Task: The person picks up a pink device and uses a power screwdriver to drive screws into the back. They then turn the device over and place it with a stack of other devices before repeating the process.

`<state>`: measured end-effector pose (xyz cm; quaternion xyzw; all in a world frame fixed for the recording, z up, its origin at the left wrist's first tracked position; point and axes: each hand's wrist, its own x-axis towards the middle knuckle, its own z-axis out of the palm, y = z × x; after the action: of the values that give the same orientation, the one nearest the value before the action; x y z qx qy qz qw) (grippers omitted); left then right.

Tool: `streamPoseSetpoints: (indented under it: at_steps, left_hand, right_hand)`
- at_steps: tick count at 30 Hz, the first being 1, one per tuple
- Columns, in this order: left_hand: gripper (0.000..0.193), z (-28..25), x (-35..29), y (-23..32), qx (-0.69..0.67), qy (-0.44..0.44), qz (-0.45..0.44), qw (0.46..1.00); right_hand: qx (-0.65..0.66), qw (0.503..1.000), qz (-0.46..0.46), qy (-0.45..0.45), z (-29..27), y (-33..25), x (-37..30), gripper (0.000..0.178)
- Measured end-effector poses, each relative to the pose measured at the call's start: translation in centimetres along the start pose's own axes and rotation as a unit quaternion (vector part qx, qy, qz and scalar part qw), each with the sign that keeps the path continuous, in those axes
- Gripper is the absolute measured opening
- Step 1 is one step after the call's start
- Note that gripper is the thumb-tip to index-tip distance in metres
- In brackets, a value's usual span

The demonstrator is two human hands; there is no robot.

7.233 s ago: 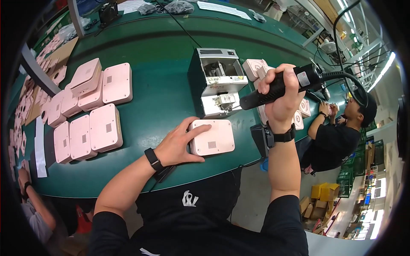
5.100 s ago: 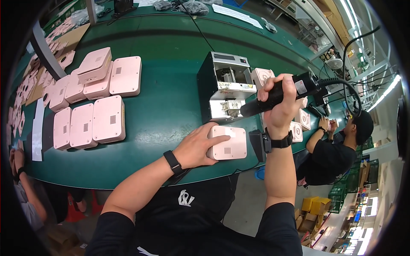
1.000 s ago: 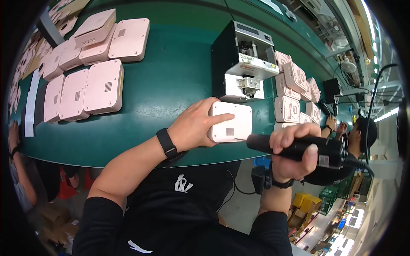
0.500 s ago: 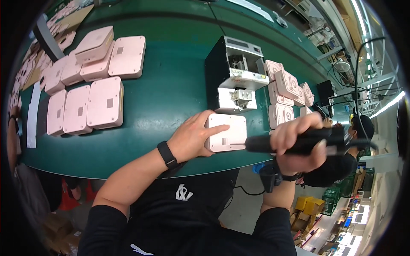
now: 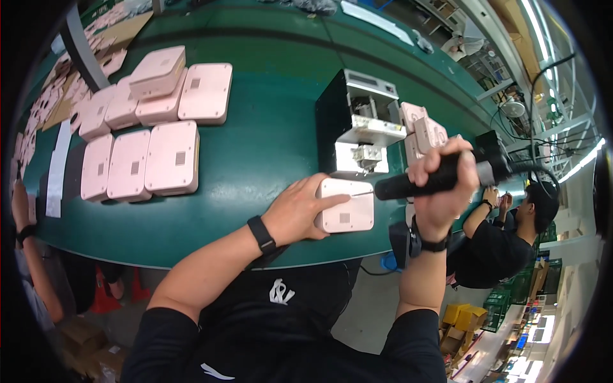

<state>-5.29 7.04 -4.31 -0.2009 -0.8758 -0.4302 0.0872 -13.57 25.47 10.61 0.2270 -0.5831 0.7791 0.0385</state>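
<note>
My left hand [image 5: 299,210] lies flat on a pale pink square casing [image 5: 348,207] near the front edge of the green bench [image 5: 268,134], holding it down. My right hand [image 5: 442,185] grips a black electric screwdriver [image 5: 440,180] lying level, its thin bit touching the casing's upper right side. A black cable runs from the screwdriver's rear toward the upper right.
A black-and-white screw feeder box [image 5: 361,121] stands just behind the casing. Several pink casings [image 5: 143,127] lie grouped at the left, some stacked, and more [image 5: 423,127] sit right of the box. Another person [image 5: 504,236] in black works at the right; an arm [image 5: 25,236] shows at the far left.
My right hand has lifted the screwdriver from below the bench edge and brought its bit onto the casing. My left hand has stayed on the casing.
</note>
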Motion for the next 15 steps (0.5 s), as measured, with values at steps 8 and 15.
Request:
streamPoseSetpoints:
  at_steps: [8,15]
  left_hand:
    - [0.076,0.3,0.1,-0.7,0.009,0.013,-0.001,1.0]
    - [0.074,0.7,0.0,-0.4,0.021,0.027,0.014,0.999]
  right_hand:
    - [0.008,0.998,-0.018,-0.053,3.6,-2.2,-5.9,0.045]
    - [-0.003,0.997,0.016,-0.08,3.9,-0.6,-6.7,0.045]
